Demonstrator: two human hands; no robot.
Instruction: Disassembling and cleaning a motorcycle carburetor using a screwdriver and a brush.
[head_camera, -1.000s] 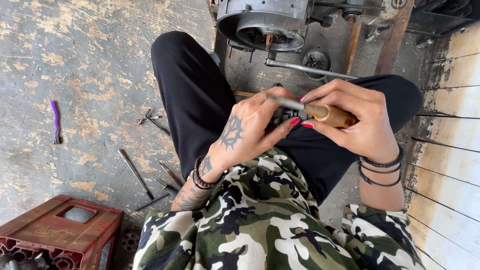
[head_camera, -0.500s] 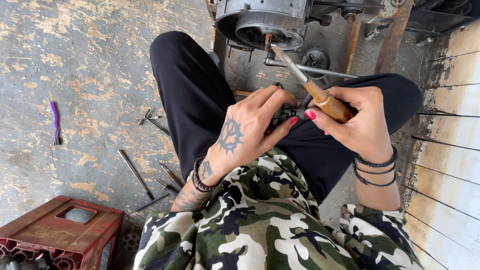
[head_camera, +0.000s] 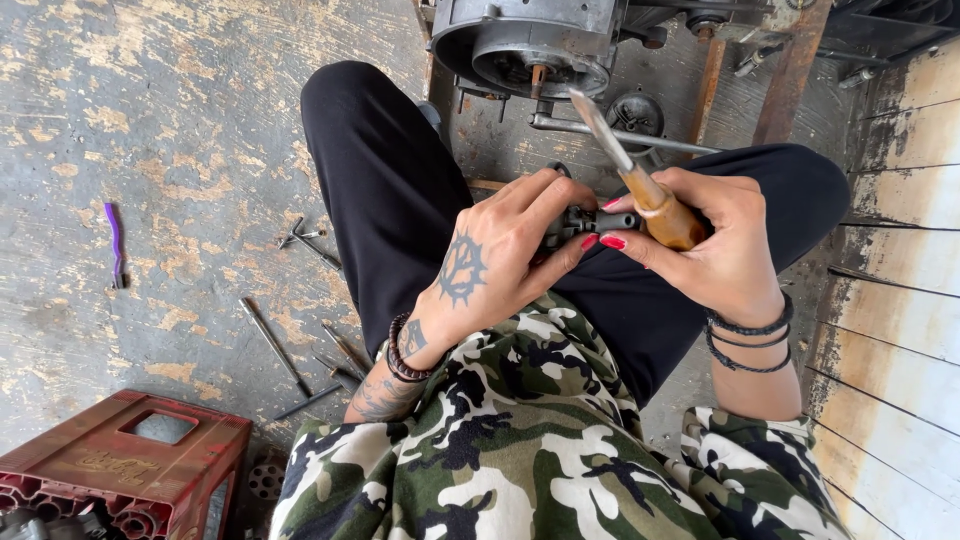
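Hands stay together over the lap, left hand (head_camera: 500, 255) gripping a small dark part (head_camera: 585, 222), while right hand (head_camera: 720, 250) has tilted its wooden-handled screwdriver (head_camera: 640, 180) upright, off the part.

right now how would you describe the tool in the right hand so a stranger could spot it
Start at the grey engine casing on the floor ahead, then drop to the person's lap. There the right hand grips a screwdriver, its blade slanting up towards the casing. Unlike the bare metal tools on the floor, it has a brown wooden handle.
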